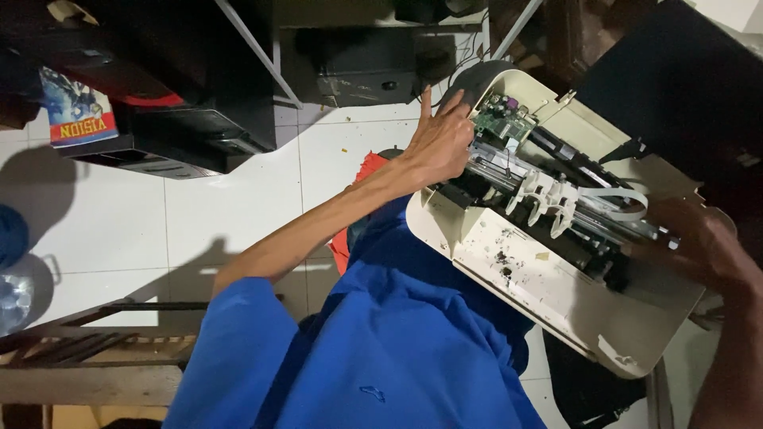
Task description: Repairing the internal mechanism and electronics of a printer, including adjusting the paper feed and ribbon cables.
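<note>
An opened cream-coloured printer (548,290) lies tilted across my lap, its cover off. Inside it I see a green circuit board (502,119), a metal rail with white plastic rollers (544,195) and a white flat ribbon cable (624,199). My left hand (441,143) grips the printer's left end beside the circuit board, with two fingers raised. Half in shadow, my right hand (707,246) holds the printer's right end. Ink stains mark the printer's cream base.
On the white tiled floor (230,214) stand black printers (183,135) at the upper left and another dark machine (366,67) at the top. A colourful box (75,115), a wooden rack (87,349), a red cloth (343,242) and a clear bottle (12,302) lie around.
</note>
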